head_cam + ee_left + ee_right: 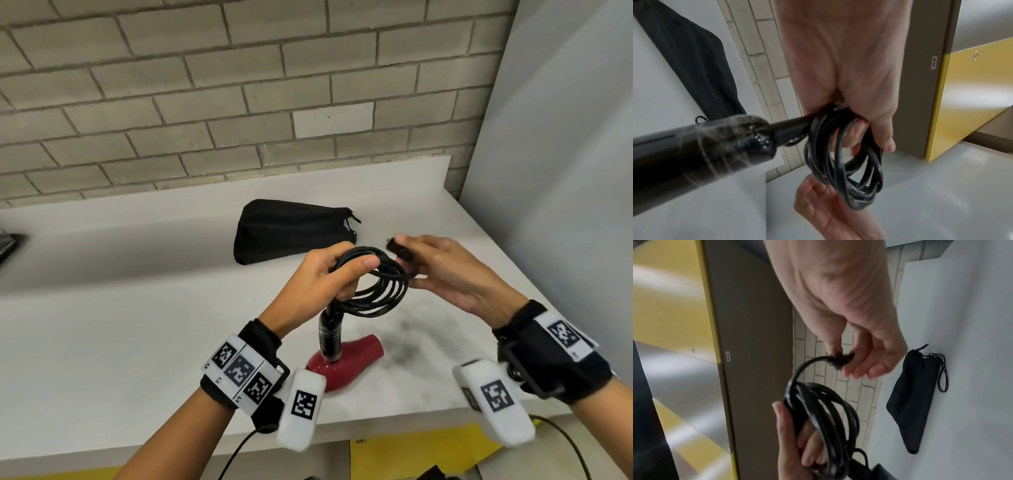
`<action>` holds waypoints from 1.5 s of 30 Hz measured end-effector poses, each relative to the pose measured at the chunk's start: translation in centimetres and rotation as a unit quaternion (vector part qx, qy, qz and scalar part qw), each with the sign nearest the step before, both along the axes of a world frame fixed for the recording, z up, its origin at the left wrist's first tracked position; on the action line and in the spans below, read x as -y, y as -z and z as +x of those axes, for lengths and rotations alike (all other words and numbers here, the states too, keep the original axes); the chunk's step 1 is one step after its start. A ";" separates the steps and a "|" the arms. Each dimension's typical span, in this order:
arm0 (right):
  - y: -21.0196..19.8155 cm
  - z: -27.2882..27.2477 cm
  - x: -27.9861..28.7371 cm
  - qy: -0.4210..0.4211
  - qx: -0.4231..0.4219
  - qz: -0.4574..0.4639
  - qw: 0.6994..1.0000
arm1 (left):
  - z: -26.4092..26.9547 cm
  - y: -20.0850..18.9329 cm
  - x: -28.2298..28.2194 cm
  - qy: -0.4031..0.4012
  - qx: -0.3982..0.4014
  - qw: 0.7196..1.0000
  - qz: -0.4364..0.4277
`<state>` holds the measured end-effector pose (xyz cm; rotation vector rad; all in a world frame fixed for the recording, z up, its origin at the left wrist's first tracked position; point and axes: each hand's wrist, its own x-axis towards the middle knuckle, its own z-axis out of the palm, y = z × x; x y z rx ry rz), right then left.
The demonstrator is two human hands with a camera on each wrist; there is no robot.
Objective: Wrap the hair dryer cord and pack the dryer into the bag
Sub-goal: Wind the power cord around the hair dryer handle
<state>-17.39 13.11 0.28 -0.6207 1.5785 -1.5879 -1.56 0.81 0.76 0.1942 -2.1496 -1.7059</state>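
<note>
The hair dryer has a red body (342, 365) low at the white counter's front, its black handle (330, 334) pointing up. Above the handle, the black cord is wound into a coil (378, 287) of several loops. My left hand (337, 274) grips one side of the coil, thumb over the top, with the handle's end below it; the left wrist view shows the coil (849, 164) round its fingers. My right hand (423, 262) pinches the plug (399, 250) at the cord's free end, just beside the coil. The black drawstring bag (291, 229) lies flat behind the hands.
The white counter (137, 325) runs left and ends at a brick wall (239, 102) behind. A grey panel (565, 171) closes off the right side. Yellow cabinet fronts (394, 452) sit below the front edge. A dark object (7, 243) is at the far left.
</note>
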 end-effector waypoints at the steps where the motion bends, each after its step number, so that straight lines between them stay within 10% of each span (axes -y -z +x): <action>1: 0.1 0.2 0.3 -0.040 -0.021 0.021 0.999 | 0.0 0.0 0.0 0.008 -0.001 1.000 -0.004; 17: 2.8 4.0 -0.4 -0.035 -0.164 -0.130 0.977 | -0.2 0.1 0.3 -0.041 -0.022 0.997 -0.064; 36: 1.9 3.8 -0.8 -0.058 -0.077 -0.111 0.989 | 0.2 0.9 -0.2 -0.104 -0.023 0.962 -0.251; 45: -0.4 4.4 0.4 -0.170 -0.044 -0.064 0.982 | -0.4 0.8 0.3 -0.095 -0.061 0.980 -0.166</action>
